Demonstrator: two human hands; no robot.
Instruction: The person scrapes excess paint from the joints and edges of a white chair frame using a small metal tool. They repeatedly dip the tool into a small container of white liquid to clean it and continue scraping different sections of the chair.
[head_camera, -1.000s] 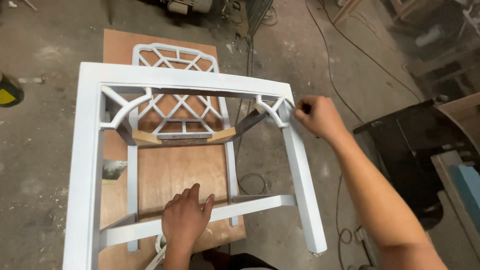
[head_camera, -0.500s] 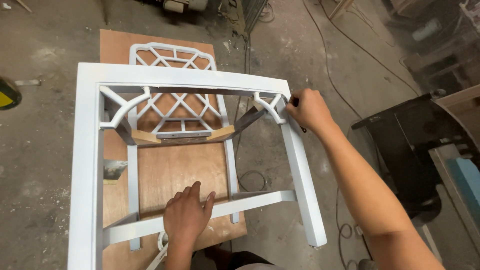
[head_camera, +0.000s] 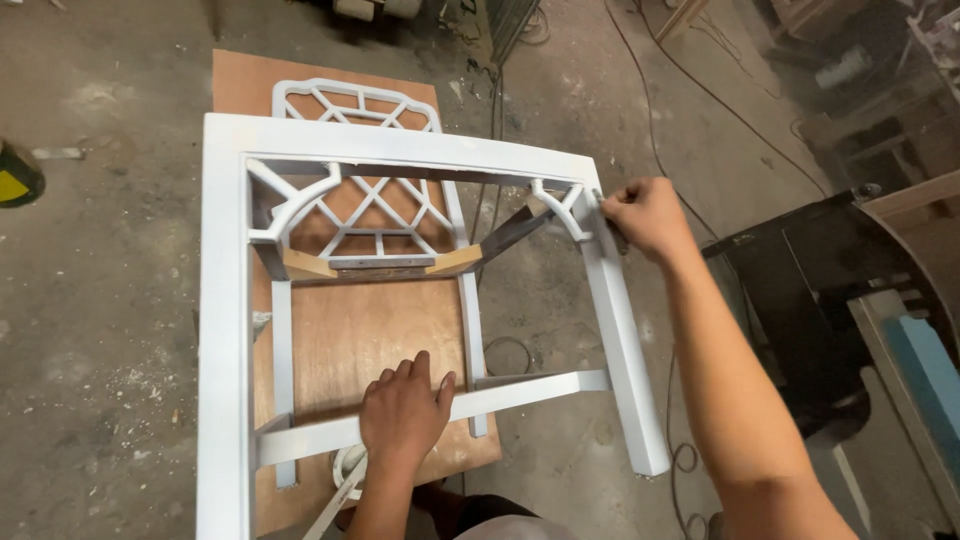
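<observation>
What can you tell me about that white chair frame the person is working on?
The white chair frame looks like primed wood, matte and unevenly coated, with bare wooden corner blocks showing. It has no seat and lies tipped on a plywood sheet, its lattice-patterned back against the board and its legs pointing towards the camera. The left hand presses on a lower stretcher; the right hand rubs something small at an upper corner.

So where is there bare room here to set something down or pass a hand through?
Bare plywood board shows inside the white chair frame, between the lattice back and the stretcher under the left hand. Concrete floor left of the frame is open. Crowded: the corner at the right hand and the dark furniture beside it.
</observation>
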